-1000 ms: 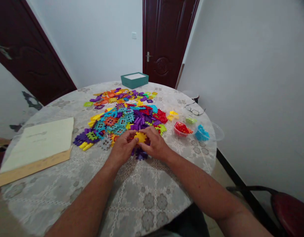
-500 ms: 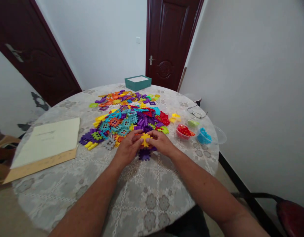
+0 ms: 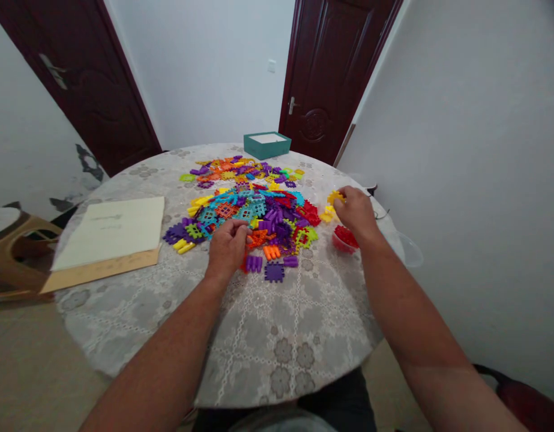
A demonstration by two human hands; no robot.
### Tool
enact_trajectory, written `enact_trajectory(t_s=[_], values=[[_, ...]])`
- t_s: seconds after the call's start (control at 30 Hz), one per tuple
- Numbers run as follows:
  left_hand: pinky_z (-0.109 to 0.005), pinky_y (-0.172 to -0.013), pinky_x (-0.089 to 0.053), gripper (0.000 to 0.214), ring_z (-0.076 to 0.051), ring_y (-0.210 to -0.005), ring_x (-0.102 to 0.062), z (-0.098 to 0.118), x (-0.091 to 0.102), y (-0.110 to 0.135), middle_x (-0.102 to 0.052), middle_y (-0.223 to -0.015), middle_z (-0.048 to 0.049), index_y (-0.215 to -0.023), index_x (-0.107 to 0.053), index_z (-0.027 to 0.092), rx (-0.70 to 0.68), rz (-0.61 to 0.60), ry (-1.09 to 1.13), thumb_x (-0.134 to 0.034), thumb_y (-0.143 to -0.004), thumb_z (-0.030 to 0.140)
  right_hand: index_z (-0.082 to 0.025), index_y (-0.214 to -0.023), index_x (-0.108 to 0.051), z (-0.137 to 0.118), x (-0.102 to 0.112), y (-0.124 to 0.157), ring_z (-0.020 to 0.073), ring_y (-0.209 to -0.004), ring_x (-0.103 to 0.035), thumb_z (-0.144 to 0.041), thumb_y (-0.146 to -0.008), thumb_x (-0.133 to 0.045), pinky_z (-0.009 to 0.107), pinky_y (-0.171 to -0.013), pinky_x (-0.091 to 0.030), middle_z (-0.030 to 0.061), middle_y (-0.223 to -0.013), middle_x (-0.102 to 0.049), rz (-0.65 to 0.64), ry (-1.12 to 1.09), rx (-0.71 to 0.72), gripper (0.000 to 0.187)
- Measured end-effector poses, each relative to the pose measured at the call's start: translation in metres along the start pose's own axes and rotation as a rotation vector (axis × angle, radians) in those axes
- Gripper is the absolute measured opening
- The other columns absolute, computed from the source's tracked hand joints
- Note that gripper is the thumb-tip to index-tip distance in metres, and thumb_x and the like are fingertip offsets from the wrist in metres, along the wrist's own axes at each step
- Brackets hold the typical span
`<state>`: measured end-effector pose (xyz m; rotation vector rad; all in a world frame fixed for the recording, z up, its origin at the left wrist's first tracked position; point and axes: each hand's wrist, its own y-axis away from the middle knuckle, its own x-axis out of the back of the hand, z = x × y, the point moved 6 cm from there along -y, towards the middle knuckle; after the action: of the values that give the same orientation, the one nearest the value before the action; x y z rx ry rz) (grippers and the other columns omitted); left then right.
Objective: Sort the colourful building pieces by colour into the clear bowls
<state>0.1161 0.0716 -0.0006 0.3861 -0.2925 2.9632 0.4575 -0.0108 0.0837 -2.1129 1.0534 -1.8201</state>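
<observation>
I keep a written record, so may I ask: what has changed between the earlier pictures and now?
The right grip has carried the yellow piece right and forward, close to the other yellow pieces. The left grip has let go of it and is beside the pile; whether it holds another piece is unclear. The green box and pale sheet stayed put.
</observation>
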Motion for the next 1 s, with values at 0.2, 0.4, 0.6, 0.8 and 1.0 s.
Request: enact_trajectory(t_s=[0.2, 0.4, 0.6, 0.8, 1.0], values=[[-0.028, -0.062, -0.053, 0.026, -0.016, -0.064, -0.068, -0.004, 0.005, -0.003, -0.077, -0.089, -0.0031, -0.104, -0.069, 0.019, -0.016, 0.044, 0.022, -0.056, -0.089, 0.036, -0.009, -0.119, -0.074, 0.038, -0.032, -0.026, 0.0303, -0.101, -0.068, -0.013, -0.088, -0.054, 0.040, -0.087, -0.051, 0.0239, -0.112, -0.072, -0.191, 0.325, -0.116, 0.037], [-0.029, -0.066, -0.053, 0.026, -0.016, -0.064, -0.066, -0.004, 0.005, -0.003, -0.076, -0.085, -0.0021, -0.105, -0.070, 0.020, -0.029, 0.052, -0.004, -0.055, -0.089, 0.034, -0.013, -0.122, -0.074, 0.011, -0.016, -0.005, 0.0318, -0.108, -0.068, -0.016, -0.091, -0.056, 0.045, -0.094, -0.052, 0.0210, -0.119, -0.073, -0.111, 0.152, -0.056, 0.036], [-0.032, -0.074, -0.052, 0.024, -0.020, -0.073, -0.068, -0.001, 0.008, -0.005, -0.075, -0.083, -0.0029, -0.100, -0.072, 0.020, -0.087, 0.031, -0.214, -0.054, -0.088, 0.031, -0.028, -0.107, -0.078, -0.080, -0.035, 0.088, 0.0237, -0.098, -0.071, -0.022, -0.093, -0.063, 0.037, -0.088, -0.054, 0.0042, -0.106, -0.079, -0.604, -0.309, 0.469, 0.021], [-0.032, -0.080, -0.049, 0.023, -0.022, -0.083, -0.069, 0.009, 0.006, -0.003, -0.076, -0.088, -0.0038, -0.097, -0.074, 0.022, -0.260, -0.147, -0.515, -0.054, -0.089, 0.027, -0.027, -0.106, -0.076, -0.103, -0.057, 0.129, 0.0255, -0.095, -0.069, -0.015, -0.090, -0.067, 0.034, -0.078, -0.052, 0.0090, -0.107, -0.074, -0.619, -0.139, 0.488, 0.021], [-0.032, -0.078, -0.048, 0.025, -0.021, -0.085, -0.069, 0.014, -0.003, 0.004, -0.078, -0.093, -0.0048, -0.102, -0.074, 0.021, -0.347, -0.366, -0.643, -0.051, -0.092, 0.025, -0.019, -0.104, -0.069, -0.098, -0.059, 0.135, 0.0240, -0.096, -0.064, -0.019, -0.090, -0.066, 0.033, -0.082, -0.047, 0.0123, -0.110, -0.069, -0.707, -0.117, 0.436, 0.014]])
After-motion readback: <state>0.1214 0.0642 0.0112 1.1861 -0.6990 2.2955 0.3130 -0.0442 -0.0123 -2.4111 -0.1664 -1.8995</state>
